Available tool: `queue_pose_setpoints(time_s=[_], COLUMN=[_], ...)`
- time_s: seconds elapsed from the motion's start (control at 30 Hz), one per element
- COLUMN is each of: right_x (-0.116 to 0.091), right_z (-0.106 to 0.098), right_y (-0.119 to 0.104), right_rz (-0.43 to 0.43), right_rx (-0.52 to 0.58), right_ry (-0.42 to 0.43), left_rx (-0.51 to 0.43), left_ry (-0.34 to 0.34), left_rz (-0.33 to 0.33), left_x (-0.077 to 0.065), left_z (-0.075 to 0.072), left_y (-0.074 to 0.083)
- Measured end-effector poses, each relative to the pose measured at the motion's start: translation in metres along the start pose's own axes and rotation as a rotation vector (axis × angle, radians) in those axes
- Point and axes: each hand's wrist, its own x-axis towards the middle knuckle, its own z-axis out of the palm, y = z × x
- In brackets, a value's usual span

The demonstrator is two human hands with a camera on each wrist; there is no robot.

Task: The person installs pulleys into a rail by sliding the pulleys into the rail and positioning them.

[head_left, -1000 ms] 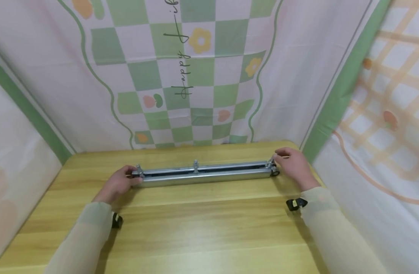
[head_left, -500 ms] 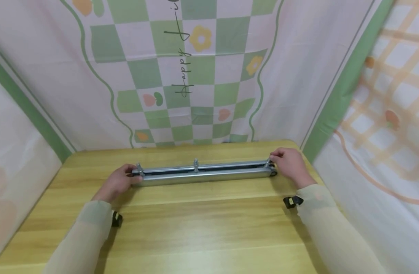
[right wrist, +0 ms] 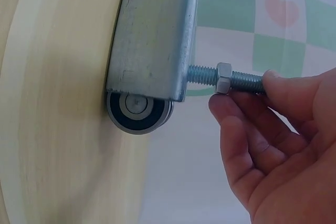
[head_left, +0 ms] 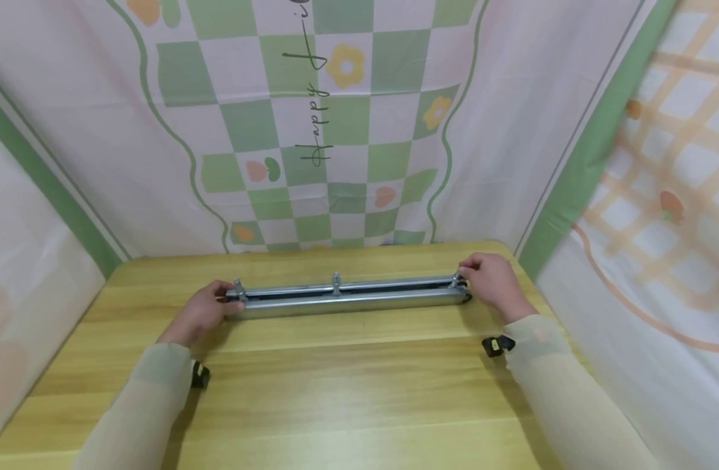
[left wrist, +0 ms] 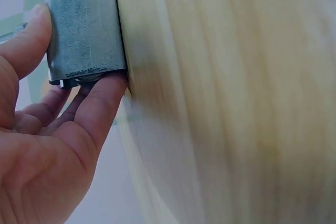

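A long metal channel rail (head_left: 359, 303) lies crosswise on the wooden table, its slot facing up. My left hand (head_left: 203, 308) holds its left end; in the left wrist view the thumb (left wrist: 37, 35) lies along one side and a finger touches the end edge. My right hand (head_left: 495, 284) is at the right end, pinching a threaded bolt (right wrist: 249, 83) with a hex nut (right wrist: 223, 78) on it. A roller wheel (right wrist: 137, 109) sticks partly out of that end. Two more upright bolts stand in the slot, one near the middle (head_left: 336, 283) and one by my left hand (head_left: 238, 290).
The wooden tabletop (head_left: 335, 385) stretches in front of the rail toward me. A printed checkered curtain (head_left: 335, 130) hangs behind the table's back edge, with more fabric at both sides. Small black wrist cameras (head_left: 497, 345) sit on my wrists.
My right hand has moved slightly left with the bolt, and the roller wheel has slid further into the rail's right end. My left hand stays in place on the left end.
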Motion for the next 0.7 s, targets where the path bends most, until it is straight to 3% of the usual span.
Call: queue_pose_setpoints(time_s=[0.3, 0.7], right_x=[0.004, 0.004], right_z=[0.007, 0.013], right_y=[-0.017, -0.025], right_rz=[-0.047, -0.013], right_rx=[-0.007, -0.033], right_ry=[-0.028, -0.034], left_rx=[0.006, 0.003], left_ry=[0.002, 0.001], left_rz=[0.011, -0.004], left_x=[0.0, 0.001], left_z=[0.001, -0.001], left_y=[-0.001, -0.002])
